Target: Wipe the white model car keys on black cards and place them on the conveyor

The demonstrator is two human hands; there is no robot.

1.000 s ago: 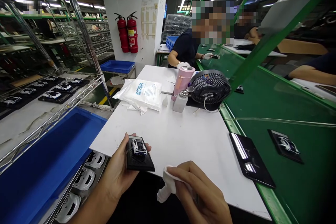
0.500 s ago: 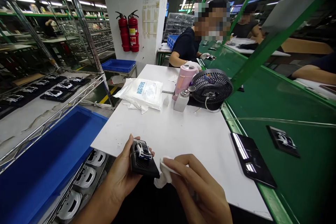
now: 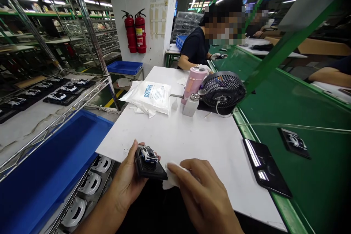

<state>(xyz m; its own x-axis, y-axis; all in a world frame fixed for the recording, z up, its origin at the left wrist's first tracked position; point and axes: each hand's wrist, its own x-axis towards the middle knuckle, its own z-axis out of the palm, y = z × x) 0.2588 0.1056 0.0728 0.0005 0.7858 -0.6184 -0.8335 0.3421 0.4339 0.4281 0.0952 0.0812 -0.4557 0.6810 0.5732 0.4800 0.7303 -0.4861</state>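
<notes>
My left hand (image 3: 127, 179) grips a black display base (image 3: 150, 172) by its left side, tilted above the near edge of the white table. On the base sits a small white and dark model car (image 3: 148, 154). Between the fingers of my right hand (image 3: 203, 190) is a crumpled white wiping cloth (image 3: 172, 176), held close against the right corner of the base. Whether the cloth touches the base I cannot tell.
On the white table (image 3: 214, 142) are a white plastic package (image 3: 152, 97), a pink tumbler (image 3: 193, 84), a metal-topped bottle (image 3: 191, 106) and a black fan (image 3: 223, 91). A black tablet (image 3: 265, 168) lies beside the green conveyor (image 3: 323, 186), which carries another model car (image 3: 295, 142). A co-worker (image 3: 193, 49) sits beyond.
My right hand has brought the cloth in toward the base's right corner. The base with the model car has turned slightly in my left hand.
</notes>
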